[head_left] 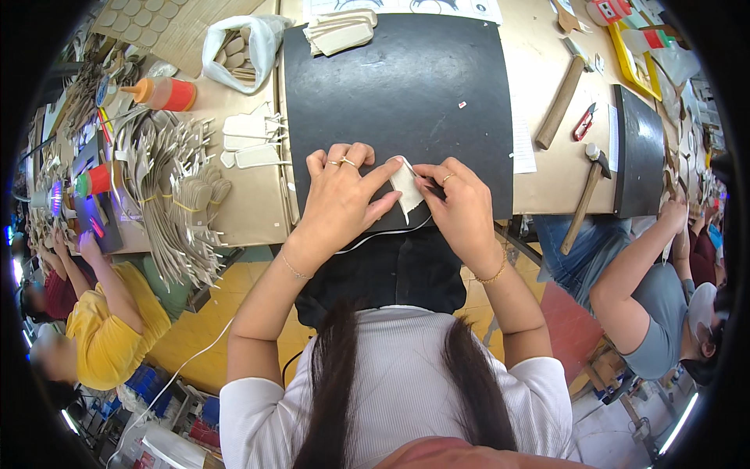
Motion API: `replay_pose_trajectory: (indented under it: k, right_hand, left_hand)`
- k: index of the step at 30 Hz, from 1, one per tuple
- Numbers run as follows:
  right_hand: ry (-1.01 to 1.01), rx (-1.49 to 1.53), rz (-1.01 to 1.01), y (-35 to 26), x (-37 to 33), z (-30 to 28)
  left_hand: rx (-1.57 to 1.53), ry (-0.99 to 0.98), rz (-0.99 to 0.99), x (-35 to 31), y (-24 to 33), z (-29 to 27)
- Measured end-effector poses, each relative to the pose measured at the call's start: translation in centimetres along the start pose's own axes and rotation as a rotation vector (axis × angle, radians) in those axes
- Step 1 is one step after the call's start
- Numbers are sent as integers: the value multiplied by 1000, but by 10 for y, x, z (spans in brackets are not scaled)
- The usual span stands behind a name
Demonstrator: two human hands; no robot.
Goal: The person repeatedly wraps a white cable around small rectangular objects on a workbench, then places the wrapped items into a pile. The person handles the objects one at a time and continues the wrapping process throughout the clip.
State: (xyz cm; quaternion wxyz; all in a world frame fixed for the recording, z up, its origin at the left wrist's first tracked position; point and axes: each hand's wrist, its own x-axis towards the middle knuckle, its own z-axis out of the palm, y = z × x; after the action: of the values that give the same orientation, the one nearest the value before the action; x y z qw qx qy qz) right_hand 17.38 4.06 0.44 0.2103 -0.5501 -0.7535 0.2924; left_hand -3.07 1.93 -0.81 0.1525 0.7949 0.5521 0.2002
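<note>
Hair (334, 391) (dark), fingers (381, 173) on beige piece (407, 192)

Beyond the hands (337, 191), stacked pieces (344, 34) lie on the mat (398, 90), straps (156, 184) to its left, hammers (561, 103) to its right.

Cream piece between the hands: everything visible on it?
The cream piece is small, flat and matte, leather- or fabric-like, with paler edging. It sits slanted near the black mat's front edge; full contact can't be judged. The left hand's thumb and index finger touch its left side; the right hand's fingers, its upper right edge.
</note>
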Motion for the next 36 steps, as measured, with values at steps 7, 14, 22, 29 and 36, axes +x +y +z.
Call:
replay_pose_trajectory:
  k: [7,14,22,29,36]
  right_hand:
    - [88,-68,-11,1,2,1]
    - [61,-190,-202,-3,-2,-2]
    - [55,-260,-272,-1,-15,8]
    - [65,-308,-308,-2,-16,8]
    - [55,-295,-274,-3,-19,12]
  left_hand:
    - [35,6,28,0,1,0]
    - [48,20,41,0,2,0]
    - [119,-1,64,3,4,-3]
    - [129,-16,66,4,3,-3]
    - [148,-22,80,1,2,1]
